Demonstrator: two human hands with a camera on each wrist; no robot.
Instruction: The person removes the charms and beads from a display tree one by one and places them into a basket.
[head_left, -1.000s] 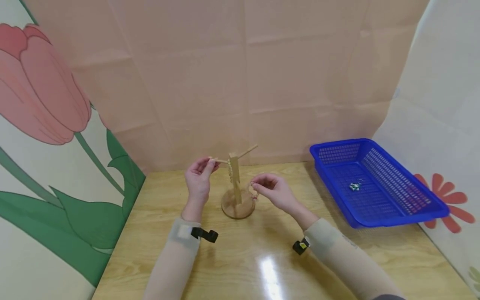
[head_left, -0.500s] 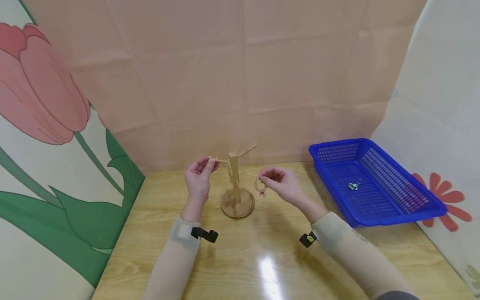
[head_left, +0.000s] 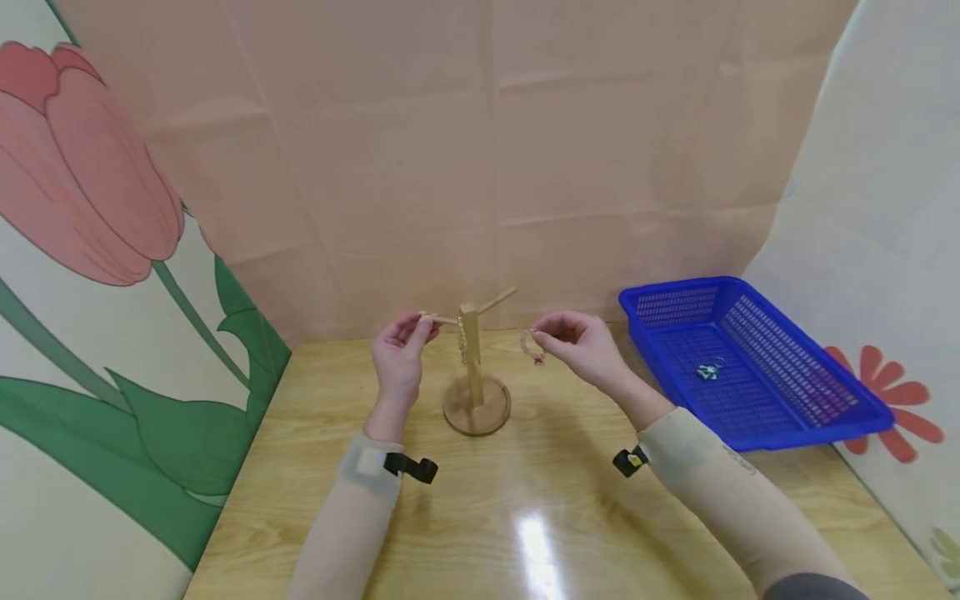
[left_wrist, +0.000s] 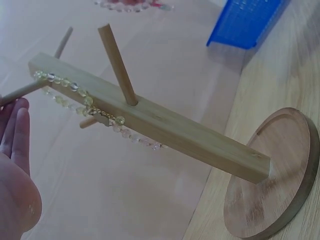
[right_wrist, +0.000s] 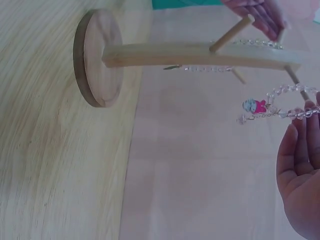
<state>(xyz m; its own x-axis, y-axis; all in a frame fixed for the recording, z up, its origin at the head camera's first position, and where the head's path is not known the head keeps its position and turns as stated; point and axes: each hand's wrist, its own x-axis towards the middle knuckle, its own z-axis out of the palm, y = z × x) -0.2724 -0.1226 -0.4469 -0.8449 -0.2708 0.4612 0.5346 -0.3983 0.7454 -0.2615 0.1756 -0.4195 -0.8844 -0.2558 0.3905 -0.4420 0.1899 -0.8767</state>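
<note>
A wooden jewellery stand (head_left: 472, 358) with thin pegs rises from a round base. My left hand (head_left: 400, 354) pinches the end of its upper left peg with thumb and fingers. From that peg hangs a bracelet of clear and yellowish beads (left_wrist: 74, 86), lying along the post. Right of the stand, my right hand (head_left: 581, 346) pinches a clear beaded bracelet (right_wrist: 283, 89) in the air. A pink and pale blue figure charm (right_wrist: 256, 106) dangles from it. In the right wrist view this bracelet overlaps the tip of the upper right peg.
A blue plastic basket (head_left: 772, 437) stands on the right of the wooden table (head_left: 420, 517). Inside it lies a small green and white item (head_left: 707, 372). A pinkish backdrop (head_left: 480, 167) closes off the rear, with flower-printed panels at both sides.
My right hand has moved up and to the right, carrying the charm bracelet away from the stand's lower part. My left hand keeps its place at the peg.
</note>
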